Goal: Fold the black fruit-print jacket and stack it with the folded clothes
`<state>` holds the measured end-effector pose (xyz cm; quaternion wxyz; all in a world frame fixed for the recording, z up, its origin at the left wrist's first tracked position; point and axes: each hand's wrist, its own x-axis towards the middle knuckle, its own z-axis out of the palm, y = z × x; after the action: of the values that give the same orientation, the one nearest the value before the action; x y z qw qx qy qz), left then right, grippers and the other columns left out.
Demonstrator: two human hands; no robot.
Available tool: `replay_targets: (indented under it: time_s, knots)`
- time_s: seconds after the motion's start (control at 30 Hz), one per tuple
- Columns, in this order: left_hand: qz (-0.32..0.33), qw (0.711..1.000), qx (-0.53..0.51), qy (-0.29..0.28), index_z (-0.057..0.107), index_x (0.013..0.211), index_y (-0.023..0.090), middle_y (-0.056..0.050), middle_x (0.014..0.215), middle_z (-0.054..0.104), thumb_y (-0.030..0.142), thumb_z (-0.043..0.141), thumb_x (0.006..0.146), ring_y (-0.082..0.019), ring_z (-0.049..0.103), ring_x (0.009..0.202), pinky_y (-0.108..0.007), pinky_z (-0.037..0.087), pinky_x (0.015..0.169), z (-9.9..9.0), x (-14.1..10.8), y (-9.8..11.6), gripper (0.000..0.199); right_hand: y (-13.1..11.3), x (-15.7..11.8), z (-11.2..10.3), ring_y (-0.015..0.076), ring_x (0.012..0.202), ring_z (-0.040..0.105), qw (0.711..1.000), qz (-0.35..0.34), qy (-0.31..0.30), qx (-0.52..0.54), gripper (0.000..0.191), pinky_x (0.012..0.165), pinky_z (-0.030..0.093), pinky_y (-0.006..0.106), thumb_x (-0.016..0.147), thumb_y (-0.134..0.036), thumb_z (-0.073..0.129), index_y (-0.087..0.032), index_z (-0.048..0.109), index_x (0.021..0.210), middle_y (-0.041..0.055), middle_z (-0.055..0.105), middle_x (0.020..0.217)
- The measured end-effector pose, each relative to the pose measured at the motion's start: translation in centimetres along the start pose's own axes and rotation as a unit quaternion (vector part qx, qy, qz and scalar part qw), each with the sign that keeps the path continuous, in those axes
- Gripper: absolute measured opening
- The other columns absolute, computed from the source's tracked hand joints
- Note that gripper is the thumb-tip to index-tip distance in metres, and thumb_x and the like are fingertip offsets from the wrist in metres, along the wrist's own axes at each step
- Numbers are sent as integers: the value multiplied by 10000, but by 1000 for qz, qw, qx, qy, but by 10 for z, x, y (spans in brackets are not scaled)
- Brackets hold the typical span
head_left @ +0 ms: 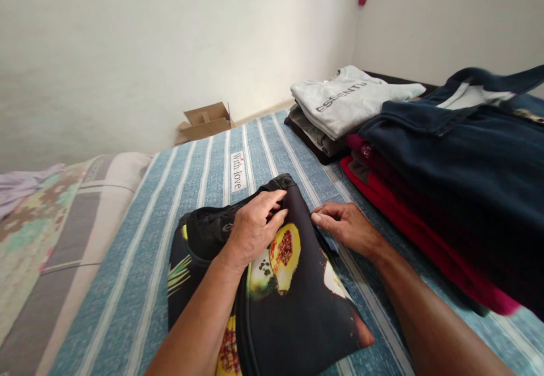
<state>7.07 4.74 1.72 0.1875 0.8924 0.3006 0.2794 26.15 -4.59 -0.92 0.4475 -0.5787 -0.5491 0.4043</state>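
A black shirt (293, 313) with a printed papaya and other fruit lies folded in front of me on a blue striped bedsheet. Across its upper part rests my left hand (259, 223), thumb and forefinger apart, touching the cloth near the collar. The dark neckline and inner lining show to the left of that hand. At the shirt's right edge, my right hand (346, 225) is closed, with thumb and forefinger pinching the folded border. Its other fingers are curled under and partly hidden.
To the right stands a tall stack of folded clothes, with a navy garment (446, 132) on top. Behind it a grey printed sweatshirt (348, 98) tops another pile. An open cardboard box (207, 122) sits by the wall. A patterned blanket (55, 234) lies to the left.
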Motion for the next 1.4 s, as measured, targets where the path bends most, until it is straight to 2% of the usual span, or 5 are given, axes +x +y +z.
replay_targets:
  time_s: [0.4, 0.97, 1.07, 1.23, 1.4]
  knots:
    - [32, 974, 205, -90, 584, 1105, 194, -63, 1076, 563, 184, 518, 857, -205, 521, 976, -371, 467, 879, 6, 9, 8, 256, -3, -4, 4, 222, 1116, 525, 999, 11, -47, -20, 214, 942, 386, 342, 693, -349, 691, -177, 615, 589, 61, 556, 1211]
    - [39, 937, 312, -151, 580, 1118, 174, -84, 1074, 514, 532, 433, 882, -231, 472, 949, -359, 417, 843, 8, 11, 19, 453, 7, -3, 5, 232, 1104, 524, 998, -7, -50, -46, 186, 892, 422, 322, 636, -209, 625, -181, 491, 509, 64, 586, 1089]
    - [34, 931, 329, -155, 585, 1088, 184, -76, 1047, 517, 546, 423, 879, -232, 467, 950, -356, 417, 839, 11, 10, 22, 449, 10, -5, 7, 238, 1038, 560, 995, -16, -22, -97, 110, 887, 438, 361, 637, -255, 646, -174, 589, 684, 76, 595, 1079]
    - [11, 932, 313, -182, 607, 1036, 192, -73, 1051, 524, 549, 408, 878, -230, 493, 954, -336, 440, 804, 10, 13, 22, 438, -9, -20, 21, 281, 1112, 530, 958, -81, 88, -261, 425, 945, 422, 441, 741, -274, 569, -130, 575, 1141, 150, 573, 1182]
    - [-7, 939, 248, -238, 635, 1054, 153, -108, 1072, 562, 358, 424, 892, -232, 547, 977, -335, 442, 836, 5, 24, 19, 336, -26, -41, 47, 303, 1212, 463, 901, -180, 23, -395, 389, 1011, 384, 442, 844, -347, 512, -124, 594, 1151, 164, 524, 1290]
